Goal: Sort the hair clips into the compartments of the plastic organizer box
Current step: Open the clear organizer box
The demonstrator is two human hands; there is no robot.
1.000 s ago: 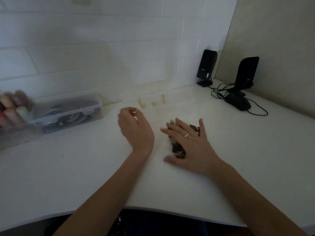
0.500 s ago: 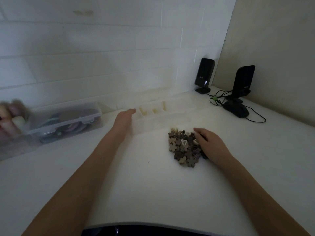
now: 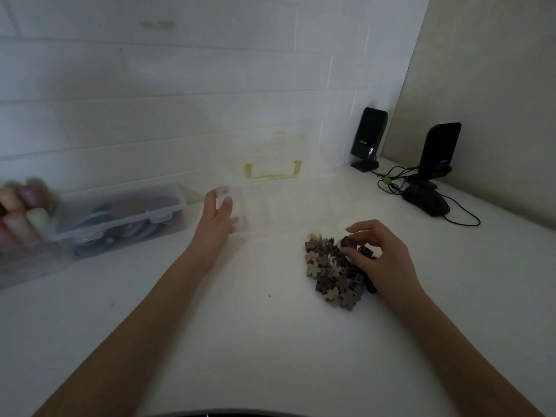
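Note:
A pile of small flower-shaped hair clips (image 3: 331, 270) in brown, purple and cream lies on the white table. My right hand (image 3: 382, 257) rests on the pile's right side and pinches a dark brown clip (image 3: 348, 242) between thumb and fingers. Behind the pile stands the clear plastic organizer box (image 3: 288, 212), its lid raised against the wall with a yellow handle (image 3: 272, 171) showing. My left hand (image 3: 218, 216) grips the box's left end, fingers curled over its rim.
A lidded clear storage box (image 3: 126, 218) with round coloured items sits at the left, next to blurred pastel bottles (image 3: 21, 215). Two black speakers (image 3: 368, 136) and a black mouse (image 3: 427, 201) with cables occupy the back right corner.
The organizer's lid has swung up against the wall. My left hand shifted onto the box's left end. My right hand lifted its fingers and took hold of a dark clip.

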